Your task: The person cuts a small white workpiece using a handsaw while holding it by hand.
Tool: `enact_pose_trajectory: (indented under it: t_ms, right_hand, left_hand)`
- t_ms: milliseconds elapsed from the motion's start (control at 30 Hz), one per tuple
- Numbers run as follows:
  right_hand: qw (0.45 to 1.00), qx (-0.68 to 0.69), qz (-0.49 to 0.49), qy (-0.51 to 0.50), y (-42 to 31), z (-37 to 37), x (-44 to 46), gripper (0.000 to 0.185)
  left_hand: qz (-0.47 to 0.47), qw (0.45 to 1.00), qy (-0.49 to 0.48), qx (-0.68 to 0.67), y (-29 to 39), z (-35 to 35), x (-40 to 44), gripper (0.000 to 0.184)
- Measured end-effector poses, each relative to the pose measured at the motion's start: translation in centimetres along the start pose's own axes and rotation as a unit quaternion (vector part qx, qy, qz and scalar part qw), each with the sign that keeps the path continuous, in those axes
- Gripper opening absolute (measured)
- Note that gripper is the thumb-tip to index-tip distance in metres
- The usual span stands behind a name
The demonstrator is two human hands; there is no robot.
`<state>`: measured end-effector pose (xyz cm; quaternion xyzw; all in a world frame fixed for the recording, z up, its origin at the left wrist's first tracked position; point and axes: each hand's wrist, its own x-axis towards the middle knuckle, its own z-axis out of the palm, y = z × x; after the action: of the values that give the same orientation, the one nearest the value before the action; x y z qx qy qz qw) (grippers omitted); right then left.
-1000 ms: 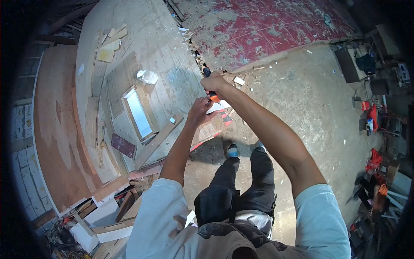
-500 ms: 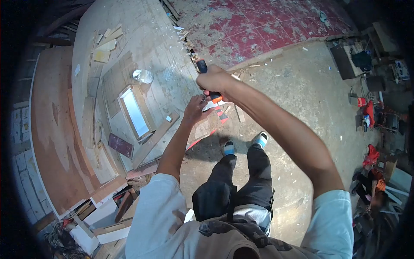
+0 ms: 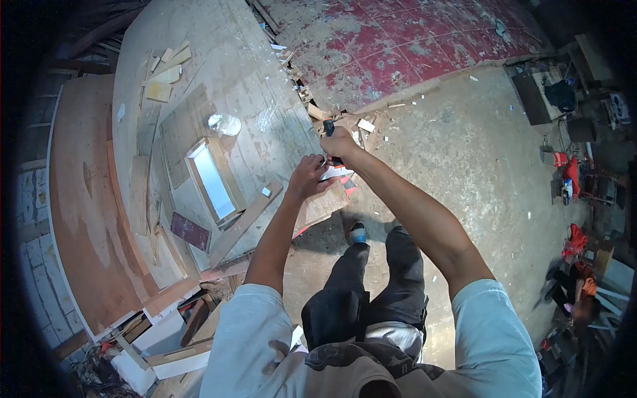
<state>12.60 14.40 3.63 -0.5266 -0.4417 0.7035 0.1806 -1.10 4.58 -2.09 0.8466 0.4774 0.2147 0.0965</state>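
Note:
My right hand [image 3: 339, 146] is closed round a hand tool with a black-and-orange handle [image 3: 329, 126]. The handle's black end sticks up above my fist. Its working end, low near the table corner, is mostly hidden by my hands. Beside it, at the edge of the wooden worktable [image 3: 265, 86], my left hand [image 3: 307, 178] grips a small white piece [image 3: 337, 172] between thumb and fingers. A red-and-black patch [image 3: 349, 186] shows just below that piece. Which part of the tool touches the white piece, I cannot tell.
A frame with a pale panel [image 3: 211, 178], a white tub [image 3: 224, 124], a wooden strip [image 3: 245, 224] and a dark red block [image 3: 190, 230] lie on the table. Offcuts [image 3: 166, 76] sit farther back. Scraps [image 3: 365, 125] litter the floor, with clutter along the right wall.
My right hand has come down and slightly right with the tool, its elbow lower. My left hand stays at the table corner, fingers shifted a little. The view has moved slightly.

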Motion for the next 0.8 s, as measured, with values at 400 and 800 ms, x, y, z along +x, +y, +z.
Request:
enact_pose_trajectory:
  t_ms: [400,800]
  right_hand:
    - [0.999,0.029,0.016,0.018,-0.5,-0.5,-2.2,0.008]
    - [0.956,0.007,-0.254,0.145,8.2,1.2,-12.2,0.013]
  left_hand:
    - [-0.01,0.999,-0.05,0.003,0.2,-0.2,-0.1,0.043]
    - [-0.026,0.999,-0.031,-0.005,1.3,-1.2,0.2,0.059]
